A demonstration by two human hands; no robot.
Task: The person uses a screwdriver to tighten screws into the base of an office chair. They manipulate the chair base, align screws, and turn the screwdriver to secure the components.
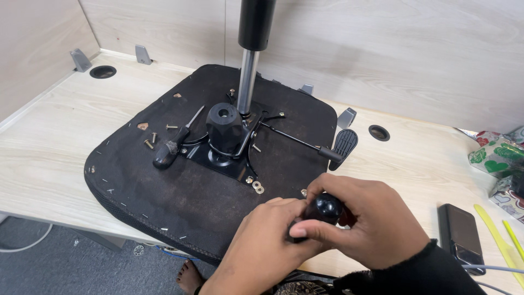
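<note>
Both hands, left hand [262, 240] and right hand [365, 224], grip a round black knob [325, 208] (held between them) just near of the upturned seat [180, 186] on the desk [43, 153].

Seat cushion [164, 180] lying on desk [49, 158]; screwdriver [173, 142] resting left of mechanism plate [218, 158]; phone [461, 232] lying far right.

left hand [267, 243]: bare, no sleeve showing | right hand [365, 224]: bare, black knit sleeve to wrist | bare foot [190, 276] below, near edge
</note>
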